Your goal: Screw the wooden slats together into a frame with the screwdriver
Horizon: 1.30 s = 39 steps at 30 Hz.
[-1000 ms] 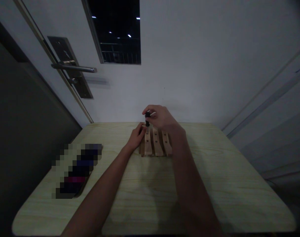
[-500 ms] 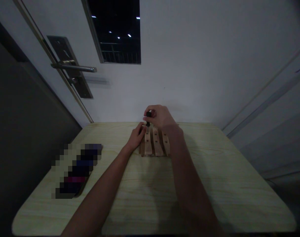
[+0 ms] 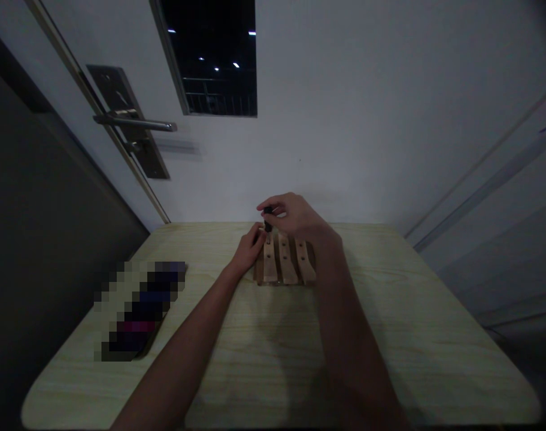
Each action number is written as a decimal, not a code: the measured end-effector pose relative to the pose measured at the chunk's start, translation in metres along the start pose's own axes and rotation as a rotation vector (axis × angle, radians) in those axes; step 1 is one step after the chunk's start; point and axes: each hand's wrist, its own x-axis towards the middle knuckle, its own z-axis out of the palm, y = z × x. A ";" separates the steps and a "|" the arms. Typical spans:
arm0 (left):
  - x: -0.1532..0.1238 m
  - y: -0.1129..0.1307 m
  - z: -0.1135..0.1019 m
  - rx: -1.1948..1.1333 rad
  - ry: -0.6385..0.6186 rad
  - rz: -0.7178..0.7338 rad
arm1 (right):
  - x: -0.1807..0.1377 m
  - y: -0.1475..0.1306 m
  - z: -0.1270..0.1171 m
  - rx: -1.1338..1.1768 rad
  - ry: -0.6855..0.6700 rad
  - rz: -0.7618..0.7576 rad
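Observation:
A small wooden piece made of several slats point(image 3: 285, 264) with holes lies at the far middle of the pale wooden table point(image 3: 273, 335). My left hand point(image 3: 249, 245) rests against its far left corner, fingers curled on the wood. My right hand point(image 3: 295, 215) hovers just above the left slat and pinches the black handle of a small screwdriver point(image 3: 268, 218), which stands upright with its tip down on that slat.
A blurred dark flat object point(image 3: 140, 308) lies on the table's left side. Behind the table is a white door with a metal lever handle point(image 3: 136, 124) and a dark window point(image 3: 212, 57). A white panelled wall runs along the right.
My right hand's fingers have shifted round the screwdriver handle, turning slightly, and the wrist has moved a little right. My left hand and the slatted piece have stayed put.

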 end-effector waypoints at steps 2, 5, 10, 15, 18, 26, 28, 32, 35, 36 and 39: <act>0.000 0.000 0.000 -0.002 0.001 -0.006 | 0.000 0.001 0.000 0.002 0.006 -0.011; 0.000 0.001 0.000 -0.001 0.003 -0.014 | -0.001 -0.002 -0.001 -0.001 0.031 -0.005; -0.001 0.003 0.000 -0.001 -0.001 -0.004 | 0.001 -0.008 -0.001 -0.044 0.054 0.016; -0.001 0.000 0.000 0.011 0.005 -0.014 | 0.006 -0.002 0.003 -0.104 0.086 0.062; -0.001 0.001 0.000 0.014 -0.002 -0.032 | 0.007 -0.001 0.005 -0.164 0.135 0.096; -0.001 0.006 -0.001 0.036 -0.018 -0.038 | 0.007 0.004 0.006 -0.167 0.053 -0.010; -0.001 0.005 -0.002 0.045 -0.020 -0.045 | 0.006 0.004 0.005 -0.185 0.047 -0.008; -0.001 0.003 -0.001 0.030 -0.015 -0.051 | 0.002 0.003 0.002 -0.172 0.037 0.008; -0.002 0.003 -0.001 0.022 0.001 -0.049 | -0.002 0.002 0.000 -0.130 -0.012 0.023; -0.002 0.003 -0.001 0.020 0.000 -0.044 | -0.002 0.002 0.000 -0.116 -0.022 0.022; -0.001 0.004 -0.001 0.019 -0.011 -0.034 | -0.004 0.000 -0.001 -0.092 -0.008 0.003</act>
